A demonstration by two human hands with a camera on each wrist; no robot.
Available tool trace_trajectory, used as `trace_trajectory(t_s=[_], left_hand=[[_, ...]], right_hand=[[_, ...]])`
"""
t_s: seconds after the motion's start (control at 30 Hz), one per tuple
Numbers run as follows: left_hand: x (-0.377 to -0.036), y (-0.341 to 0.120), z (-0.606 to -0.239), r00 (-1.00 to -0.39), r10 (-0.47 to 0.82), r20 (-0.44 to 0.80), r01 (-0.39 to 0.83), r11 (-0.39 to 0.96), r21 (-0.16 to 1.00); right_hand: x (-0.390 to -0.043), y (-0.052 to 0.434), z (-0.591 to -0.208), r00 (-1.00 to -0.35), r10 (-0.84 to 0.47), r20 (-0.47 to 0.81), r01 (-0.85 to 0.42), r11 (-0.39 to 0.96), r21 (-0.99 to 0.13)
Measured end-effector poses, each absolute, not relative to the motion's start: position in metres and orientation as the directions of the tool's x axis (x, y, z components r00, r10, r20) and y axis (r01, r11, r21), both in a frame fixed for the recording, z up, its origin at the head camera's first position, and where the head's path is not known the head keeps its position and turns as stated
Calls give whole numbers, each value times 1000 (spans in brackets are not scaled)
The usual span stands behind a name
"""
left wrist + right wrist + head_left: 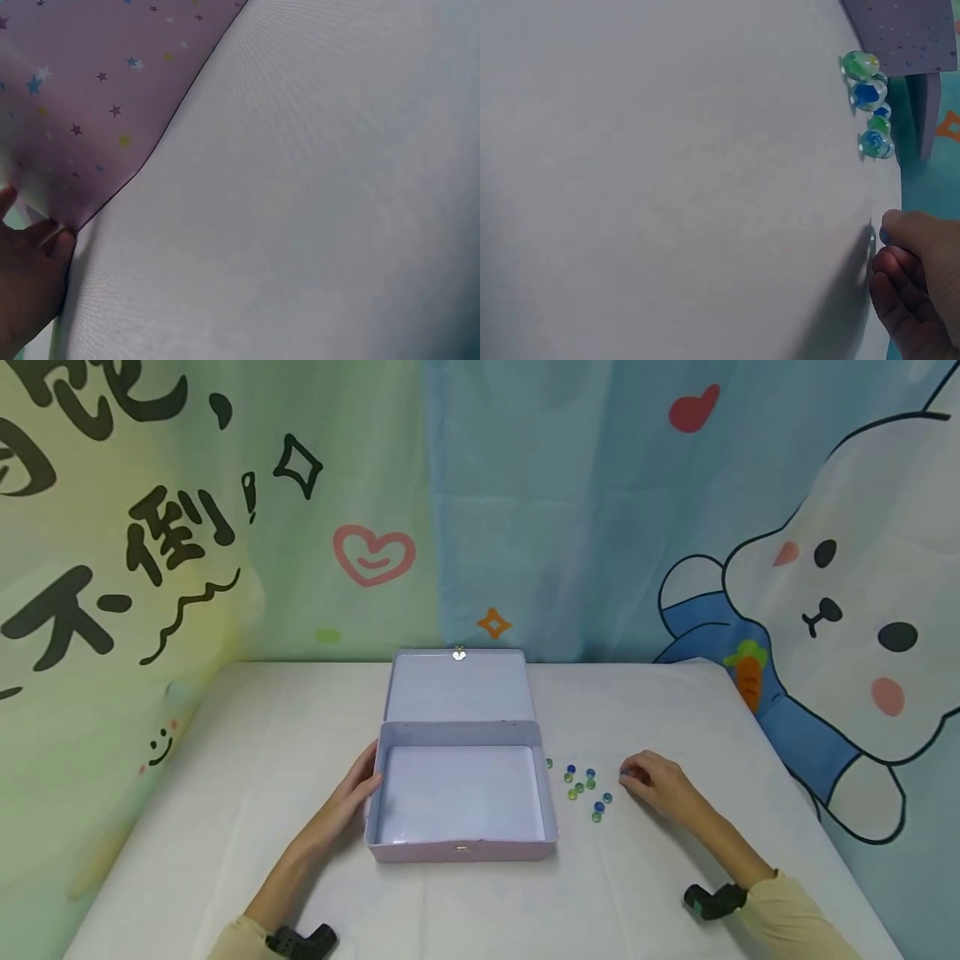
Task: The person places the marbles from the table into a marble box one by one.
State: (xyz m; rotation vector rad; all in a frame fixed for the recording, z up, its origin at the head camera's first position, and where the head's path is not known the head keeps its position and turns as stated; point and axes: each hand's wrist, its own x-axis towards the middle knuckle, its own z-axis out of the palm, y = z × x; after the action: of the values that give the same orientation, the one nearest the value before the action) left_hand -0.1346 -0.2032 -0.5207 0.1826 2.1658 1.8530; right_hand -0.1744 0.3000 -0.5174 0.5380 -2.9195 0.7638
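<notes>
A lavender tin box (461, 847) lies open mid-table, its lid (457, 689) folded back and the inside bare. My left hand (358, 787) rests with straight fingers against the box's left wall; the left wrist view shows the fingertips (30, 277) at the star-printed side (97, 90). Several blue and green glass marbles (585, 787) lie loose to the right of the box. Just right of them, my right hand (654, 783) pinches a blue marble (623, 772) on the cloth. In the right wrist view the curled fingers (911, 285) hold that marble (884, 236), with the other marbles (868, 94) beyond.
A white cloth covers the table (225, 777). Printed cartoon curtains hang close behind it and along both sides. The table's right edge runs near my right forearm.
</notes>
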Motion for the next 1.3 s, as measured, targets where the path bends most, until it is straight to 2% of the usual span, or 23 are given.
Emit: trace_trajectory(t_s=[0.33,0.6,0.8,0.97,1.13,1.3], left_hand=[[-138,-206,-522,-945,297,-136,-90,165,982],[-138,-208,-524,-945,298,-135,-92,153,984],[-139,-208,-524,-944,303,-128,-84,156,984],[-139,-207,-525,-941,310,-134,-88,157,984],[-139,-208,-525,-941,304,-148,-103,161,982],[-138,-207,-526,-933,331,-139,-92,153,984]], right_hand=[[-194,272,-493,-893,-343,291,-447,757,-477],[-211,224,-462,-905,-332,266,-425,685,-592],[-219,182,-444,-884,-404,237,-452,600,-660],[-224,142,-430,-798,-568,199,-542,535,-648],[-224,97,-420,-637,-764,103,-643,454,-616],[-221,56,-421,-499,-867,12,-694,391,-604]])
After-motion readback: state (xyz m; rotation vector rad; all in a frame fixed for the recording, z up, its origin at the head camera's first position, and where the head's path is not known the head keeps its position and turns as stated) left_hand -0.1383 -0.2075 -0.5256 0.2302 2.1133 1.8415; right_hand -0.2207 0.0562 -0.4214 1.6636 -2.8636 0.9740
